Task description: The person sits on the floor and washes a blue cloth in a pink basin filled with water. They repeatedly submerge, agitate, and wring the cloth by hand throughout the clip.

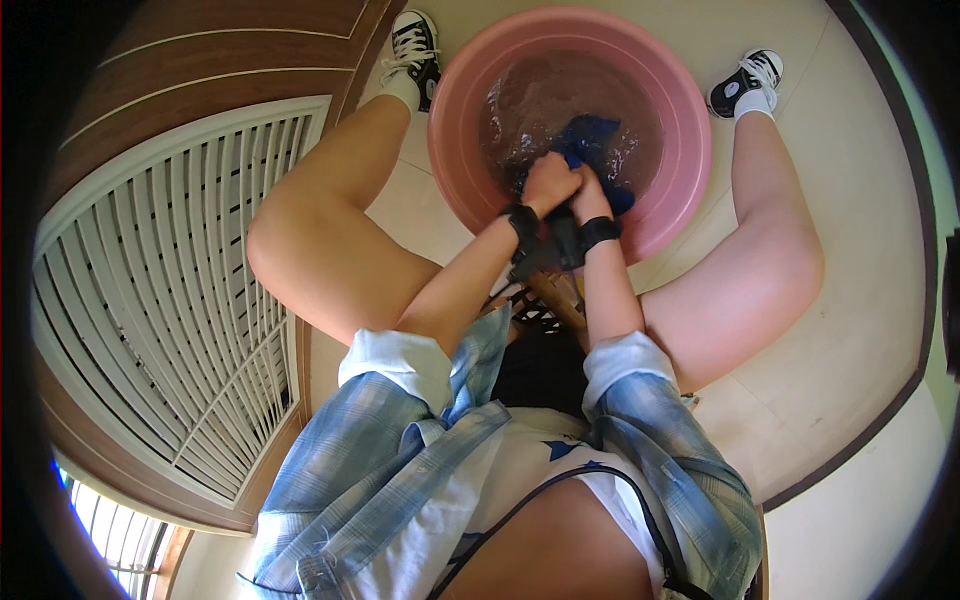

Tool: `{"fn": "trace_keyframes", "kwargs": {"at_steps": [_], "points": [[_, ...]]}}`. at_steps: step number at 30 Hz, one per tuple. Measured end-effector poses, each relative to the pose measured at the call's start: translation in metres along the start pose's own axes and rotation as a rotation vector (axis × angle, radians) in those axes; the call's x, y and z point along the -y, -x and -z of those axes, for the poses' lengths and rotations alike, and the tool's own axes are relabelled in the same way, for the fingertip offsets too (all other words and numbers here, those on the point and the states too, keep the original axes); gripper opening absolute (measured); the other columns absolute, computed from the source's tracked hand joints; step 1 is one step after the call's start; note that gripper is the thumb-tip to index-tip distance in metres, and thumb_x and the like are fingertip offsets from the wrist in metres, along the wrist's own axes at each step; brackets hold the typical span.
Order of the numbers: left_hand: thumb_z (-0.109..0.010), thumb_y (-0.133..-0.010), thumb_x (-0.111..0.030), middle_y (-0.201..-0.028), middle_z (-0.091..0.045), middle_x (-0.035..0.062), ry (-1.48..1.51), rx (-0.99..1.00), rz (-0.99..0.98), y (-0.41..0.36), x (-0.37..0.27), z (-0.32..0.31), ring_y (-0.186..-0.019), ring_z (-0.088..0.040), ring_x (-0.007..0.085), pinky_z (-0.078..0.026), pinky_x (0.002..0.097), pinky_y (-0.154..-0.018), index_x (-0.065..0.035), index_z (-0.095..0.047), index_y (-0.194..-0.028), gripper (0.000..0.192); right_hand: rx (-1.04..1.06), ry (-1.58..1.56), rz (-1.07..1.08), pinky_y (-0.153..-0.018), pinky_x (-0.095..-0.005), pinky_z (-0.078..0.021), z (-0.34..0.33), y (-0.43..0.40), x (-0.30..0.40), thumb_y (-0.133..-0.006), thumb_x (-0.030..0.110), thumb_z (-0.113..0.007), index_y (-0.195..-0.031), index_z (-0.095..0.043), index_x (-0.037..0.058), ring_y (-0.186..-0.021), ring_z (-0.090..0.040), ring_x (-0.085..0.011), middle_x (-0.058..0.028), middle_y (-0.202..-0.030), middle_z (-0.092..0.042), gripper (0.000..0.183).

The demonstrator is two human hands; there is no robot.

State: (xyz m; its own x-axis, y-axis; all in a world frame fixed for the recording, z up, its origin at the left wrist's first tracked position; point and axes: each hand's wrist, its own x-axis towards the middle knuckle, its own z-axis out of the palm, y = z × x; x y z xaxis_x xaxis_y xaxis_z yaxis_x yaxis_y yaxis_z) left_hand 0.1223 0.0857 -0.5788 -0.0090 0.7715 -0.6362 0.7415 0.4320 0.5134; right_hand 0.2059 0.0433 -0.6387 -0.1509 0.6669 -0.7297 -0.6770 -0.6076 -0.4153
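A pink plastic basin [686,150] with cloudy water [555,82] stands on the floor between my feet. Dark blue cloth [592,133] lies partly under the water, its far end spread out beyond my fingers. My left hand [551,182] is closed on a bunched part of this cloth near the basin's middle. Close against it, my right hand [589,196] grips the cloth too, though its fingers are mostly hidden. Black straps with small devices circle both wrists.
On the left stands a brown wooden cabinet [225,49] with a white slatted panel [172,277]. Light floor tiles [847,315] reach the dark skirting [911,225] at the right. My canvas shoes flank the basin. A woven seat [559,292] shows beneath me.
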Motion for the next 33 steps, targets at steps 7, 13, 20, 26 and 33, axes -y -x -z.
{"fn": "trace_keyframes", "kwargs": {"at_steps": [7,13,20,26,33], "points": [[-0.059,-0.069,-0.027,-0.089,-0.058,0.0267,-0.057,-0.056,0.112,-0.013,0.012,0.008,-0.087,-0.058,0.0377,-0.047,0.0425,-0.076,0.0043,-0.062,-0.085,0.035,-0.042,-0.151,-0.213,-0.081,-0.0345,-0.0447,0.001,-0.035,-0.011,-0.084,0.022,-0.041,-0.096,-0.057,0.0024,-0.086,-0.057,-0.0229,-0.0116,-0.095,-0.059,0.028],[-0.054,-0.071,-0.032,-0.087,-0.057,0.0289,-0.101,-0.011,0.059,-0.011,0.002,0.009,-0.087,-0.056,0.0403,-0.045,0.0431,-0.078,0.0069,-0.061,-0.083,0.041,-0.185,-0.200,-0.199,-0.081,-0.0353,-0.0460,0.010,-0.040,-0.026,-0.083,0.024,-0.048,-0.094,-0.057,0.0049,-0.088,-0.057,-0.0233,-0.0109,-0.094,-0.060,0.023],[-0.056,-0.071,-0.030,-0.085,-0.058,0.0269,-0.170,-0.060,0.046,-0.002,0.001,0.005,-0.084,-0.057,0.0394,-0.046,0.0440,-0.077,0.0031,-0.062,-0.081,0.035,-0.092,-0.059,-0.226,-0.072,-0.0329,-0.0460,0.011,-0.033,0.001,-0.083,0.022,-0.047,-0.089,-0.059,0.0035,-0.076,-0.058,-0.0210,-0.0097,-0.084,-0.061,0.022],[-0.058,-0.077,-0.040,-0.081,-0.063,0.0182,-0.047,-0.276,0.134,-0.021,0.012,0.037,-0.077,-0.062,0.0314,-0.048,0.0377,-0.067,0.0023,-0.062,-0.084,0.043,-0.299,0.222,0.086,-0.053,-0.0267,-0.0380,-0.051,-0.007,0.033,-0.084,0.035,-0.050,-0.087,-0.058,0.0094,-0.063,-0.051,-0.0134,-0.0021,-0.077,-0.057,0.027],[-0.048,-0.087,-0.041,-0.079,-0.059,0.0010,0.958,0.021,-0.228,0.016,-0.049,0.070,-0.072,-0.054,0.0095,-0.043,0.0233,-0.069,-0.0053,-0.062,-0.086,0.038,-0.119,0.117,0.331,-0.084,-0.0260,-0.0381,-0.055,0.005,0.070,-0.087,0.049,-0.042,-0.114,-0.052,0.0031,-0.096,-0.051,-0.0150,-0.0060,-0.106,-0.055,0.055]]}}
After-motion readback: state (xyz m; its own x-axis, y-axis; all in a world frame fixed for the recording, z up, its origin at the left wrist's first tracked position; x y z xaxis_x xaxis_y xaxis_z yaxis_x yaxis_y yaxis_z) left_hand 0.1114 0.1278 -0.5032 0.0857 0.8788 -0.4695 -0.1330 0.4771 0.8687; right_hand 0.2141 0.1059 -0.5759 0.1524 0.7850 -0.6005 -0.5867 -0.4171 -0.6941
